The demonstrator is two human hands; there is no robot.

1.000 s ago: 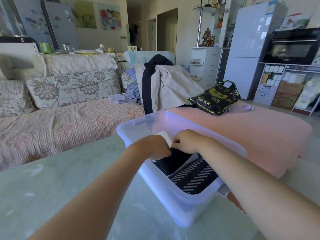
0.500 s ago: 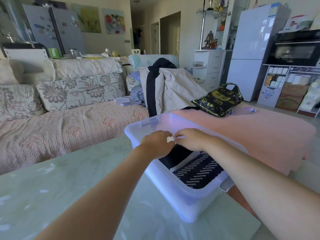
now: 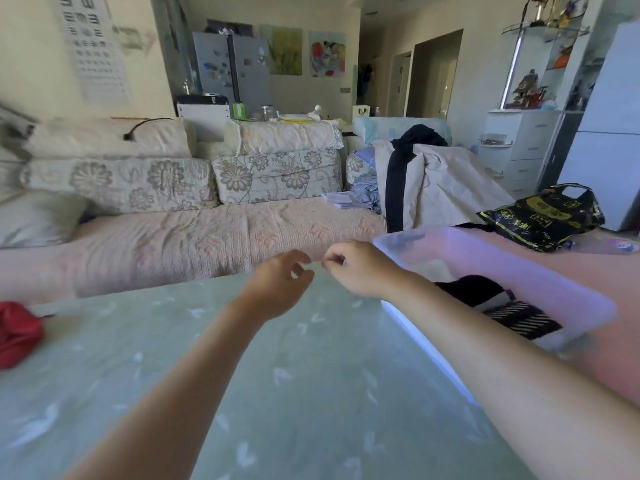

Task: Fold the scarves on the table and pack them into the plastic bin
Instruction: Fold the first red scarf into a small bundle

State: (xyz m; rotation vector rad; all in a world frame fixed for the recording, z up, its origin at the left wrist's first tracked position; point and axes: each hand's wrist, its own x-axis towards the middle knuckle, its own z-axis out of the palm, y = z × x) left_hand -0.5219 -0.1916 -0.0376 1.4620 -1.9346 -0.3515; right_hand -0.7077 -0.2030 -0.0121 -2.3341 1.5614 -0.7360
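The clear plastic bin (image 3: 540,268) stands at the right of the pale green table (image 3: 242,393). Inside it lie a dark folded scarf (image 3: 474,292) and a black-and-white striped scarf (image 3: 519,317). A red scarf (image 3: 17,330) lies bunched at the table's left edge. My left hand (image 3: 280,282) and my right hand (image 3: 356,268) hover side by side above the table, just left of the bin. Both have loosely curled fingers and hold nothing.
A sofa with floral cushions (image 3: 207,216) runs behind the table. A beige and navy coat (image 3: 422,181) and a black plastic bag (image 3: 543,216) lie behind the bin. White cabinets (image 3: 516,143) and a fridge (image 3: 609,133) stand at the right.
Both hands have come out of the bin and moved left over the table, letting go of the scarf. The view has swung left, bringing the red scarf into sight.
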